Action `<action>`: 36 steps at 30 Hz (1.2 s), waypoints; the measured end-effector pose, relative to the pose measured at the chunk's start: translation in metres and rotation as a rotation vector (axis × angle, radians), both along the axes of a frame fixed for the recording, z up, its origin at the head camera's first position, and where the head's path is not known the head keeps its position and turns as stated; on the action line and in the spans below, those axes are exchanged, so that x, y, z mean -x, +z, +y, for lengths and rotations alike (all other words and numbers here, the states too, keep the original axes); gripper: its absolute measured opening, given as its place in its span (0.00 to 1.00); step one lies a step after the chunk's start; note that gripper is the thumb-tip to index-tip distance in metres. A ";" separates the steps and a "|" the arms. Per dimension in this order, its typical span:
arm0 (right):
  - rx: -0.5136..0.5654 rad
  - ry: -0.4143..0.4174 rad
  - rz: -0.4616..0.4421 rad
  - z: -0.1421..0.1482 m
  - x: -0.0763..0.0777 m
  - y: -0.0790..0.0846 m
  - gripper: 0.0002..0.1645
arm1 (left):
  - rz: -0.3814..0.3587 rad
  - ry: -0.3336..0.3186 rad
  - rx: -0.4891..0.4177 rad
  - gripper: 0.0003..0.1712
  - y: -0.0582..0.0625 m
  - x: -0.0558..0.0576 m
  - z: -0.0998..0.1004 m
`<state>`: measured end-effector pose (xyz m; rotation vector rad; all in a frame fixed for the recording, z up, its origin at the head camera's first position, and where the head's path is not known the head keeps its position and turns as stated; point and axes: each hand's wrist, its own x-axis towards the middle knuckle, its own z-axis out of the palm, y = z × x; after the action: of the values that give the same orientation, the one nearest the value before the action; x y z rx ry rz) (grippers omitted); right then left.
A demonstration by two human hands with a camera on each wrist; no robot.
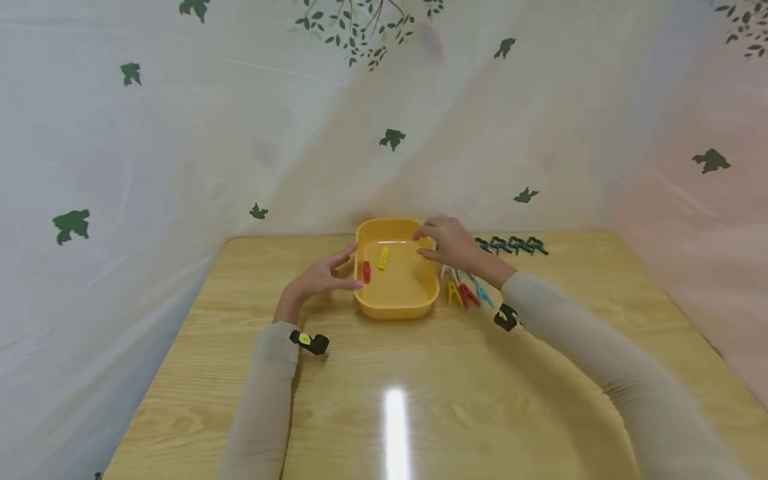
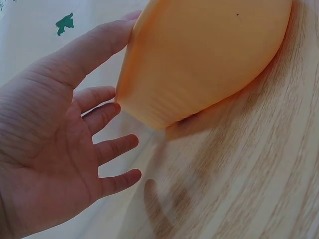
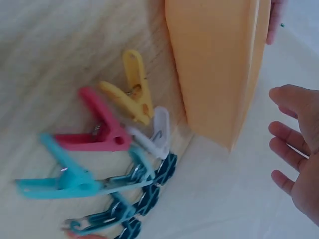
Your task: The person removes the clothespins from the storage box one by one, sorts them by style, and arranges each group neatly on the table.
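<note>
A yellow plastic basin (image 1: 393, 312) stands on the table with a red clothespin (image 1: 367, 272) and a yellow clothespin (image 1: 383, 258) inside. At its left side my left hand (image 1: 324, 275) touches the rim, thumb and fingers spread; in the left wrist view the lower fingers are apart from the basin wall (image 2: 209, 55). Over the right rim hovers my right hand (image 1: 453, 245), fingers parted and nothing between them. Right of the basin lie a yellow spring clip (image 3: 133, 89), a red clip (image 3: 102, 127), a white clip (image 3: 158, 134) and a light blue clip (image 3: 65, 174).
Several dark green clips (image 1: 510, 245) form a row along the back of the wooden table (image 1: 336, 400). A leaf-patterned cloth (image 1: 324, 153) hangs right behind the table's far edge.
</note>
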<state>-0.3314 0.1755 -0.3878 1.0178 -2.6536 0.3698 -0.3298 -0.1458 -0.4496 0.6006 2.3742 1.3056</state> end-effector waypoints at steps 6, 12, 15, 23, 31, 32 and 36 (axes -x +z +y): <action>-0.119 0.053 0.005 -0.024 0.021 -0.009 0.13 | -0.016 -0.007 -0.006 0.58 -0.001 -0.003 0.002; -0.209 0.078 -0.020 -0.042 0.033 -0.020 0.16 | -0.012 -0.013 0.003 0.58 -0.002 -0.003 0.002; -0.241 0.067 -0.052 -0.049 0.038 -0.024 0.17 | -0.008 -0.012 0.000 0.58 -0.001 -0.003 0.002; -0.310 0.030 -0.057 -0.063 0.051 -0.031 0.17 | 0.009 -0.026 -0.010 0.57 0.002 -0.002 0.000; -0.341 0.034 -0.015 -0.070 0.053 -0.031 0.17 | -0.010 -0.032 -0.014 0.54 0.010 -0.007 0.002; -0.342 0.036 -0.011 -0.070 0.052 -0.030 0.17 | -0.015 -0.034 -0.014 0.53 0.013 -0.009 0.003; -0.365 0.041 0.023 -0.073 0.052 -0.029 0.13 | -0.035 -0.036 -0.016 0.52 0.028 -0.018 0.004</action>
<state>-0.3832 0.1029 -0.4169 1.1699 -2.7412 -0.1251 -0.3116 -0.1416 -0.4213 0.6172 2.3166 1.3102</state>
